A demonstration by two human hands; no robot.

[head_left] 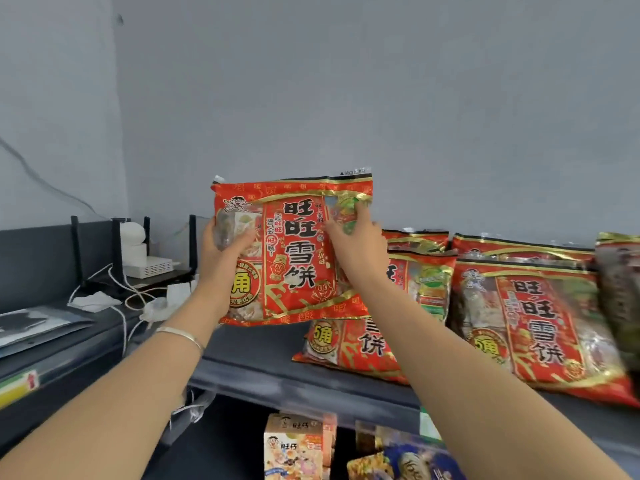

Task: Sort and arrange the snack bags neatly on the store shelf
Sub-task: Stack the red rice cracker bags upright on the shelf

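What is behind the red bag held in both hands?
Grey wall, shelf, the lower part of another red bag; the held bag covers its upper left.

One head-worn wide-angle camera looks forward and slightly down, close to the shelf (259,356), facing the grey wall (381,81). Both arms reach in from the lower corners; the left hand (221,252) and right hand (360,240) hold a bag (298,244) mid-frame.

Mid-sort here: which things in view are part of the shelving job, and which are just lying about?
Job: the red rice-cracker bag held up by the left hand and right hand; the red bags lying on the dark shelf.
Lying about: white vented box, white cables and papers to the left; snack carton on the shelf below.
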